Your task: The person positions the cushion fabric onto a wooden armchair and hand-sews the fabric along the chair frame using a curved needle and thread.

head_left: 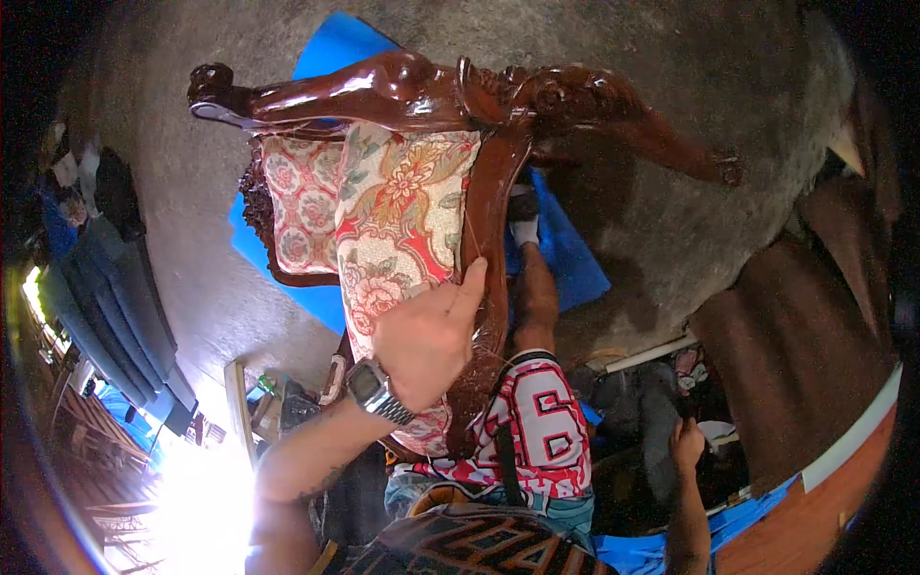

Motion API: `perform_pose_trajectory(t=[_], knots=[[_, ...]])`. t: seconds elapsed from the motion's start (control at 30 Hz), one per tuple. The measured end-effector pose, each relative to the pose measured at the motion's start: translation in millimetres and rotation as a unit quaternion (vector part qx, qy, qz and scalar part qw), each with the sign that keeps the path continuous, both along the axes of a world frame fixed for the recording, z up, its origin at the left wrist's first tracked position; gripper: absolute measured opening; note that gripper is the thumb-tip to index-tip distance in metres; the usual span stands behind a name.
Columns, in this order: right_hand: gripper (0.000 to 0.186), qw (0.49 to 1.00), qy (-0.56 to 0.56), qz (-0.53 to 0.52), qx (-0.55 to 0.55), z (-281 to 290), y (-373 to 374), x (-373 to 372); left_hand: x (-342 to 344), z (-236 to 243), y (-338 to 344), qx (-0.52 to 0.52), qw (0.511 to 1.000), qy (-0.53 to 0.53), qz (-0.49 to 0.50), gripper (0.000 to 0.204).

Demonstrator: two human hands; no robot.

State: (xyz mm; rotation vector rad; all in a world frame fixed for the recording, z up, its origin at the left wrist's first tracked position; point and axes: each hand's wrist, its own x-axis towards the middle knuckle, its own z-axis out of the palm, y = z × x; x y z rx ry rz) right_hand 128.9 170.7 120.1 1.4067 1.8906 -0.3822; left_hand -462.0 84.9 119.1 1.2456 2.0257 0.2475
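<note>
My left hand presses fingers flat on the floral cushion beside the carved chair frame (running away from me); right hand well apart, grip unclear.

A carved dark wooden armchair with floral upholstered padding lies tipped on a blue tarp over the concrete floor. The left hand rests on the padding; the right hand hangs well apart, lower right.
</note>
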Motion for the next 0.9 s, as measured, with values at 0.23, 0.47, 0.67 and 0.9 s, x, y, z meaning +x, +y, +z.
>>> perform_pose_trajectory(t=[0.23, 0.47, 0.67, 0.9], knots=[[0.027, 0.996, -0.079, -0.038, -0.025, 10, -28, 42, 8, 10, -5, 0.088, 0.994, -0.036, 0.058, 0.069], [0.05, 0.975, -0.077, -0.152, 0.143, 34, -7, 123, -73, 12, -8, 0.308, 0.951, 0.031, -0.021, 0.038], [0.032, 0.884, 0.295, -0.34, 0.127, -27, 45, -22, -117, -15, 26, 0.201, 0.915, 0.009, -0.351, 0.036], [0.029, 0.758, 0.525, -0.353, -0.16, -28, -50, -398, -114, -26, 76, 0.11, 0.839, -0.055, -0.53, 0.029]])
